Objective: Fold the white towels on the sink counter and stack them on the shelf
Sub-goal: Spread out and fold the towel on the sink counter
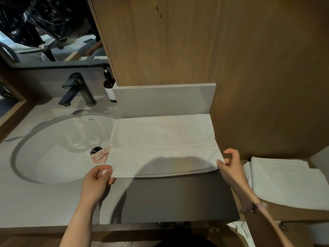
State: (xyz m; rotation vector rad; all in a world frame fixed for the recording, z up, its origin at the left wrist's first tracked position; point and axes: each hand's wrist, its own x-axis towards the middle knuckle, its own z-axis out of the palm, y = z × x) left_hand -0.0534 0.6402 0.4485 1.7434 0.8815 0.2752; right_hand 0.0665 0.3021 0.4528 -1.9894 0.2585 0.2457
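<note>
Left grip: our left hand [97, 177] pinches the near-left corner of the white towel [162, 143], thumb on top and fingers curled under the edge, closed on the cloth.
Right grip: our right hand [229, 163] nips the near-right corner between thumb and forefinger; the other fingers are lifted clear and hold nothing.
Towel: it lies flat on the sink counter [35, 202], its far edge against the grey upstand [163, 100], its left end reaching over the rim of the basin [58, 148], its near edge running straight between our two hands.
Step in hand: we judge this to be the next fold, near edge carried over to the far edge.
Doing it well: we should lift both corners together at the same height, keep the edge taut between them, lay it square on the far hem, and smooth outward from the middle before letting go.
Watch for: the left end overhangs the basin, where a small patterned cloth [99, 155] sits by the drain; we would keep the towel from dipping onto it.
Beyond the towel: folded towels [284, 180] already rest on the wooden shelf [284, 213] just to our right and lower than the counter, near the right hand.
Further out: the faucet [76, 91] and the pump bottle [109, 86] stand well apart from the work.
</note>
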